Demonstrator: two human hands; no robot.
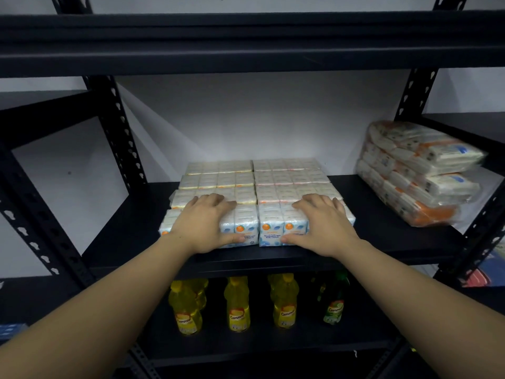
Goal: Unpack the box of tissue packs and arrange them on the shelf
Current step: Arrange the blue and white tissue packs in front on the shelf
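Nearest, on the lower shelf beneath both hands: yellow bottles (237, 306) in a row, one green bottle (334, 303) at their right end.

Above these, on the front edge of the black shelf (382, 236): left hand (203, 225) and right hand (322, 224), each laid over a front tissue pack. Left grip wrapped over the left front pack (246, 225), fingers draped across its top, thumb pressed along its front face. Right grip likewise over the right front pack (273, 228), fingers on top, thumb along the front. Packs white, blue-dotted, with an orange round mark and small print on the front; the two touching side by side between the thumbs.

Just beyond the fingertips: more tissue packs (284, 177) in two columns, row behind row, tight together, reaching back to the white wall (246, 119).

Well off to the right of the right grip: a tilted stack of wrapped bundles (415, 170), white with orange and blue, leaning at the shelf's end.

Overhead: another black shelf board (246, 42); perforated black uprights (117, 132) at either side.
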